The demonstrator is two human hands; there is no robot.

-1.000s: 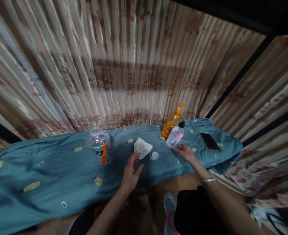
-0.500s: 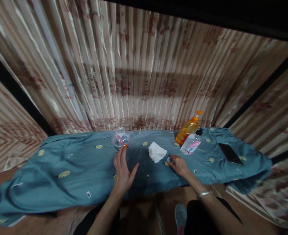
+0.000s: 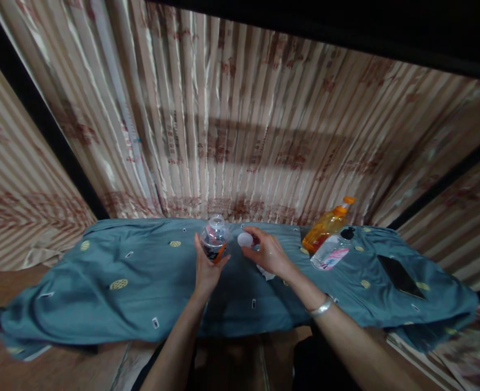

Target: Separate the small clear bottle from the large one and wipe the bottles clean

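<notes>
My left hand [image 3: 208, 271] is wrapped round a clear plastic bottle [image 3: 214, 237] with a dark and orange label; its neck has no cap on it. In my right hand [image 3: 265, 251] a small whitish bottle cap [image 3: 245, 240] is pinched between thumb and fingers. The cap is held just right of the bottle, apart from its mouth. Below my right hand lies a crumpled white tissue [image 3: 266, 273], mostly hidden by the hand.
An orange pump bottle [image 3: 324, 231] and a clear bottle with black top and pink label [image 3: 332, 251] stand to the right. Farther right lies a dark phone [image 3: 400, 277]. A teal patterned cloth [image 3: 142, 288] covers the surface; a striped curtain [image 3: 240, 119] hangs behind.
My left hand has closed round the bottle. My right hand has lifted the cap from beside the tissue and brought it left, near the bottle. The view has shifted slightly.
</notes>
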